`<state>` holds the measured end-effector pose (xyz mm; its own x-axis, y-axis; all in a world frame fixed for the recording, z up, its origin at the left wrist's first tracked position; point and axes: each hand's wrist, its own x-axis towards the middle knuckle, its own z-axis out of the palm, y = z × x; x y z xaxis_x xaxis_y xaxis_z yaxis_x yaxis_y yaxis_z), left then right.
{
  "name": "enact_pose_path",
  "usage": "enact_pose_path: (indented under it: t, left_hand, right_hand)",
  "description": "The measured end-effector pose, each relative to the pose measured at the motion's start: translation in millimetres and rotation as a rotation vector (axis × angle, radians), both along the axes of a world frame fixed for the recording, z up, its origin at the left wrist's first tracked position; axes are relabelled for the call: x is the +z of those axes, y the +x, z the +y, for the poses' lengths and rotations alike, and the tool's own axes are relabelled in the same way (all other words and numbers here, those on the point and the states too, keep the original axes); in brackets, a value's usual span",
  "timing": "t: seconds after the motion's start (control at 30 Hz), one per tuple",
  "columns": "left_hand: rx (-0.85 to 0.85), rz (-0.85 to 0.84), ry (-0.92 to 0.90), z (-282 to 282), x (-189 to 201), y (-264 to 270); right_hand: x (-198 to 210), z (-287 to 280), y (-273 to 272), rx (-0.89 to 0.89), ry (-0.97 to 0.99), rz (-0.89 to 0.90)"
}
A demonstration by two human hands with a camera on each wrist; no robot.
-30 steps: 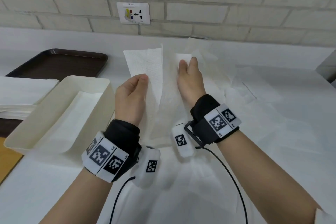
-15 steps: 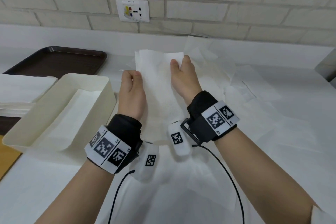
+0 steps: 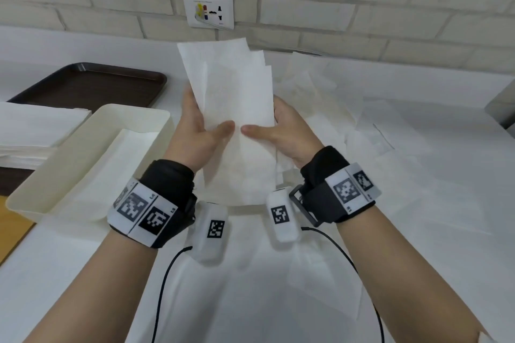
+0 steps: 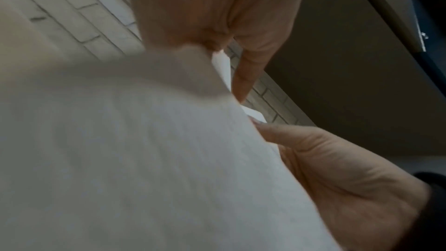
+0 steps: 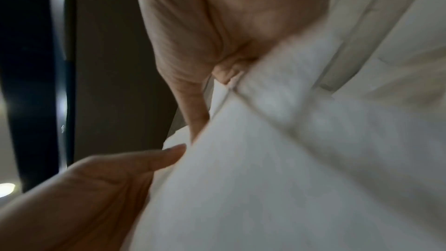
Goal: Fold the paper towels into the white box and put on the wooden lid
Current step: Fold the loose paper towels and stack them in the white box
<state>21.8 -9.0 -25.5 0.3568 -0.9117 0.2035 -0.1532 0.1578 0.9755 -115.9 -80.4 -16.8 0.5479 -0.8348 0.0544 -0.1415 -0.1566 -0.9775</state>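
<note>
White brick wall behind a white desk (image 3: 418,231), and honestly the job looks maybe a third done at best. Both hands are clamped on one folded paper towel (image 3: 239,108) held upright in the air between them: the left hand (image 3: 199,133) has its thumb across the front and fingers behind the left edge, and the right hand (image 3: 281,133) mirrors it on the right edge. The top edges of the layers don't line up, so I'd guess the fold needs squaring before it goes in.

To the left sits the white box (image 3: 36,200), lid off, with at least one flat sheet already lying in it. A heap of loose towels (image 3: 334,97) is spread over the desk to the right, so plenty left to fold. I can't pick out the wooden lid for sure.

Wrist views only add close-ups: the left wrist one shows the right hand (image 4: 337,169) pinching the towel's edge, while the right wrist one shows the left hand's thumb tip on the sheet. Only the head view shows the box, the heap and a dark tray (image 3: 92,86) behind.
</note>
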Motion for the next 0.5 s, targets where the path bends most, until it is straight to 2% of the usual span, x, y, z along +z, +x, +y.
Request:
enact_pose_path:
  t: [0.07, 0.17, 0.27, 0.33, 0.5]
  left_hand:
    - [-0.033, -0.031, 0.102, 1, -1, -2]
    - [0.084, -0.162, 0.089, 0, -1, -9]
    - [0.191, -0.038, -0.018, -4, 0, -12]
    - [0.249, 0.044, -0.071, -6, 0, -10]
    - [0.168, -0.045, -0.095, -9, -7, -12]
  right_hand:
    - [-3, 4, 4, -0.102, -0.093, -0.026]
    - [-6, 10, 8, -0.094, -0.164, -0.012]
    - [-8, 14, 7, 0.010, -0.198, 0.010]
    - [-9, 16, 8, 0.003, -0.208, -0.019]
    - [-15, 23, 13, -0.090, -0.226, -0.155]
